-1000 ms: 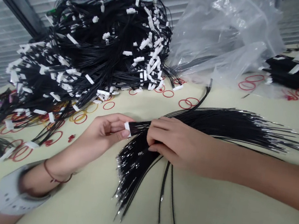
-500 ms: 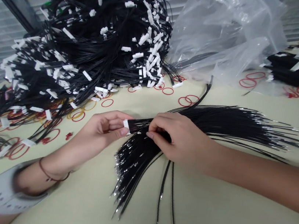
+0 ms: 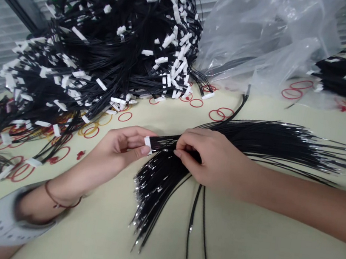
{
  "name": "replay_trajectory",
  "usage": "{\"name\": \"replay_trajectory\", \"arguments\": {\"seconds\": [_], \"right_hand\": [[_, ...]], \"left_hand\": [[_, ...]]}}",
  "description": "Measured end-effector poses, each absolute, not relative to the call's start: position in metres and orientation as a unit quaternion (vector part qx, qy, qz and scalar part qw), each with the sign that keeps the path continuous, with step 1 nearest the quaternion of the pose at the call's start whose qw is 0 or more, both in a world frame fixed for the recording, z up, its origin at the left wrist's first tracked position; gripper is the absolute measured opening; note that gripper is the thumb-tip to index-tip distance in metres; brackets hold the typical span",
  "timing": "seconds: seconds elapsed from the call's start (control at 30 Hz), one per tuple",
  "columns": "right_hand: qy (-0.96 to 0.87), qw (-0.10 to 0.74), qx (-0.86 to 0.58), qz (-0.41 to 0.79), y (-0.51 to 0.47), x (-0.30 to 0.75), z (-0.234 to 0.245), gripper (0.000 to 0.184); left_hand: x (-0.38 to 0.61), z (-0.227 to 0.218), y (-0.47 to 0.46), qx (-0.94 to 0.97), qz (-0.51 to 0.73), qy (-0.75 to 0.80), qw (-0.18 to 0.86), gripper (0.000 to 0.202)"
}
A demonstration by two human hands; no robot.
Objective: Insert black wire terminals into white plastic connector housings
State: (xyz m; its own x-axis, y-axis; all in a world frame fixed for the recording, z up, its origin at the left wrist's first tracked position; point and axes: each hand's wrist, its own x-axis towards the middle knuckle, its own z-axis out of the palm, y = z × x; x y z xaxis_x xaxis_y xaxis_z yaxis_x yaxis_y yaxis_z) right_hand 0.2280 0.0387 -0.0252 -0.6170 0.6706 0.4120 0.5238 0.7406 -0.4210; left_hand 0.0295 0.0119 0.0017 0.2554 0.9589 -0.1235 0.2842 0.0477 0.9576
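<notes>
Head view, single frame.

**Hands.**
- The left hand (image 3: 119,147) pinches a small white connector (image 3: 148,144) between thumb and forefinger, just left of frame centre.
- The right hand (image 3: 210,158) is curled over the loose wire bundle (image 3: 159,183). Thumb and fingertips close on leads just beside the connector. I cannot tell which lead.

**Bundle.** It lies on the bench (image 3: 256,244), with metal-tipped ends fanned toward 6 o'clock and 3 o'clock.

**Progress (judgement).**
- The large heap of connector-fitted wires (image 3: 106,51) at 10–11 o'clock suggests much is done.
- The bare-tipped bundle is the remainder, many leads.
- How full the held connector is cannot be read.

**Pose.** The left forearm enters from 7 o'clock and wears a grey wristband (image 3: 5,219). The right forearm enters from 4 o'clock. Both wrists are low over the bench.

**Surroundings.** A clear plastic bag (image 3: 263,35) sits at 1 o'clock. Red rubber bands (image 3: 218,115) are scattered near 12.
</notes>
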Motion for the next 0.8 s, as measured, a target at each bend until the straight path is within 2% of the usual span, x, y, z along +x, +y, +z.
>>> {"name": "replay_trajectory", "arguments": {"seconds": [0.47,0.8], "right_hand": [[-0.897,0.283,-0.306,0.146,0.0391,0.2287,-0.0247,0.01],[-0.909,0.294,-0.275,0.108,0.0345,0.2265,-0.0257,0.013]], "left_hand": [[0.0279,0.002,0.0134,0.606,0.324,0.509,0.518,0.016],[0.0291,0.0026,0.0087,0.615,0.312,0.502,0.522,0.017]]}}
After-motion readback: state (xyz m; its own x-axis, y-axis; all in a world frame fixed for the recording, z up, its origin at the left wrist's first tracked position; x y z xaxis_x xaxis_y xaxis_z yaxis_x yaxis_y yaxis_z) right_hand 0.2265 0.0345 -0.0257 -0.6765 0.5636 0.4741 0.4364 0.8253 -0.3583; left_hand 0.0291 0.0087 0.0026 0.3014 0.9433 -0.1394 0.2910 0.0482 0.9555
